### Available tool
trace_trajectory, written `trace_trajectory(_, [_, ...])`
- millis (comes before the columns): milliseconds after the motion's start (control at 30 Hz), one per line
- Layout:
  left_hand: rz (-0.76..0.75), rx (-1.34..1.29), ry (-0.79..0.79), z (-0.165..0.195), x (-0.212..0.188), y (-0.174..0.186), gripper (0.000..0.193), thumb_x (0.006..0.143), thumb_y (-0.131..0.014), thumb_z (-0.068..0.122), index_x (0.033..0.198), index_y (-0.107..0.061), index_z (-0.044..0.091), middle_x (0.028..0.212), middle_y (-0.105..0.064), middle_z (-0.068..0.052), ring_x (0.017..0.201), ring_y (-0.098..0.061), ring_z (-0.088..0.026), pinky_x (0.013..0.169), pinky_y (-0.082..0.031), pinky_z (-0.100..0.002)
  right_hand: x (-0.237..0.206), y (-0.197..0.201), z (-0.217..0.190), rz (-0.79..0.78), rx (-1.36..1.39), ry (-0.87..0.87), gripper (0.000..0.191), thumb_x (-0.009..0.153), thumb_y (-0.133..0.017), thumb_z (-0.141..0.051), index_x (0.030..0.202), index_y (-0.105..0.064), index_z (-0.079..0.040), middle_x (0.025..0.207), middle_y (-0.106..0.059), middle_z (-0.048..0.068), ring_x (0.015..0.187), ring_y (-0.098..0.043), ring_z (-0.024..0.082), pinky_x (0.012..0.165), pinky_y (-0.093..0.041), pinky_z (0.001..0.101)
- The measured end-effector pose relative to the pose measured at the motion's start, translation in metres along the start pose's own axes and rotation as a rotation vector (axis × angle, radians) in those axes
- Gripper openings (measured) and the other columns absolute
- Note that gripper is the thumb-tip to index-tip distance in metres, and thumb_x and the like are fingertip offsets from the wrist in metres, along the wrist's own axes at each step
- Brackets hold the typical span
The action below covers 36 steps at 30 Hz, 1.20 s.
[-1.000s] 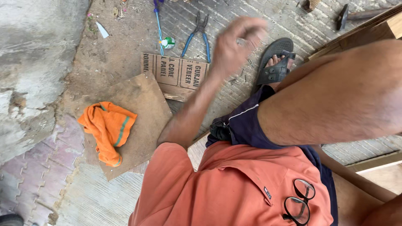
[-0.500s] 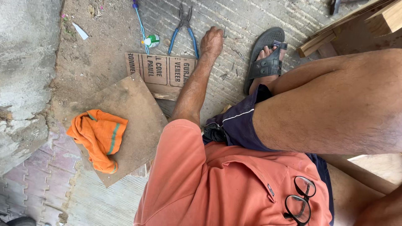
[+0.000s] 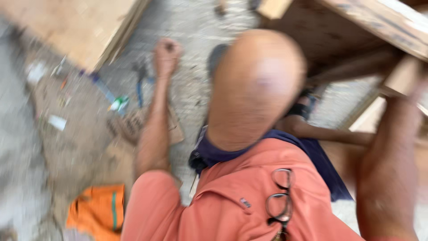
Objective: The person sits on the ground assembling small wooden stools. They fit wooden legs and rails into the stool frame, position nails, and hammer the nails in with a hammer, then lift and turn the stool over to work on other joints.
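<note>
The picture is heavily blurred. My left hand [image 3: 167,56] rests on the gritty ground with its fingers curled into a fist, arm stretched forward. Blue-handled pliers [image 3: 141,82] lie just left of it, apart from the hand. My bare knee [image 3: 256,85] fills the middle. My right hand [image 3: 417,87] reaches up at the right edge against a wooden frame [image 3: 356,31]; blur hides its fingers. Glasses [image 3: 281,196] hang on my orange shirt.
A blue-handled tool [image 3: 100,87] and a small green-and-white item [image 3: 118,103] lie left of the pliers. Cardboard [image 3: 129,125] lies under my forearm, an orange cloth [image 3: 100,212] at the bottom left, a wooden board [image 3: 84,27] at the top left. A dark sandal [image 3: 216,58] shows behind the knee.
The view has swung up and to the right, bringing my knee and the wooden frame in. My left hand went from raised to down on the ground by the pliers. My right arm came into view.
</note>
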<state>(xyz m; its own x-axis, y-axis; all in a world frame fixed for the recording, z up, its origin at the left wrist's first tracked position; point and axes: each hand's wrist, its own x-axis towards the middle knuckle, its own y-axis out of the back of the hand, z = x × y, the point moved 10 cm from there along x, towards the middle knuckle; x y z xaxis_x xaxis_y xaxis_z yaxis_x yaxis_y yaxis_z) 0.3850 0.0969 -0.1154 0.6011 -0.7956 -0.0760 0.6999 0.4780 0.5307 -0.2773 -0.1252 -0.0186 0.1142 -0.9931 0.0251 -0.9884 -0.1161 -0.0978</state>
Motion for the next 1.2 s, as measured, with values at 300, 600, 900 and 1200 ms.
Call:
trace_trajectory(300, [-0.210,-0.425,-0.716,0.375,-0.023,0.073,0.032,0.104,-0.059,-0.016,0.130,-0.066,0.001,0.101,-0.062,-0.006,0.078,-0.059,-0.012,0.069,-0.053,-0.023,-0.015,-0.055,-0.012,0.126,0.037,0.004,0.045,0.088,-0.058,-0.026,0.129,-0.047,-0.011,0.113,-0.053,0.008,0.107,-0.056,0.020,0.094,-0.058,0.0378])
trace_trajectory(600, [-0.626,-0.555,-0.650,0.447,-0.108,-0.257,0.021,0.097,-0.077,0.010,0.117,-0.073,0.017,0.103,-0.071,0.004,0.092,-0.071,-0.008,0.081,-0.065,-0.023,-0.015,-0.093,-0.055,0.058,0.052,0.108,0.045,0.095,-0.054,-0.037,0.131,-0.045,-0.010,0.118,-0.052,0.009,0.113,-0.056,0.018,0.099,-0.055,0.0396])
trace_trajectory(900, [-0.577,-0.367,-0.759,0.412,-0.113,-0.293,0.017,0.095,-0.080,0.019,0.112,-0.076,0.019,0.108,-0.077,0.002,0.102,-0.076,-0.012,0.090,-0.066,-0.028,-0.019,-0.084,-0.040,0.081,-0.028,0.080,0.052,0.102,-0.040,-0.048,0.135,-0.047,-0.008,0.120,-0.053,0.008,0.114,-0.057,0.016,0.100,-0.052,0.0368])
trace_trajectory(1200, [-0.495,-0.351,-0.792,0.424,-0.119,-0.292,0.019,0.096,-0.079,0.022,0.114,-0.076,0.020,0.113,-0.076,0.002,0.112,-0.074,-0.015,0.097,-0.065,-0.030,-0.019,-0.083,-0.059,0.098,-0.011,0.127,0.046,0.104,-0.041,-0.038,0.137,-0.050,-0.008,0.119,-0.057,0.007,0.110,-0.059,0.014,0.095,-0.052,0.0329])
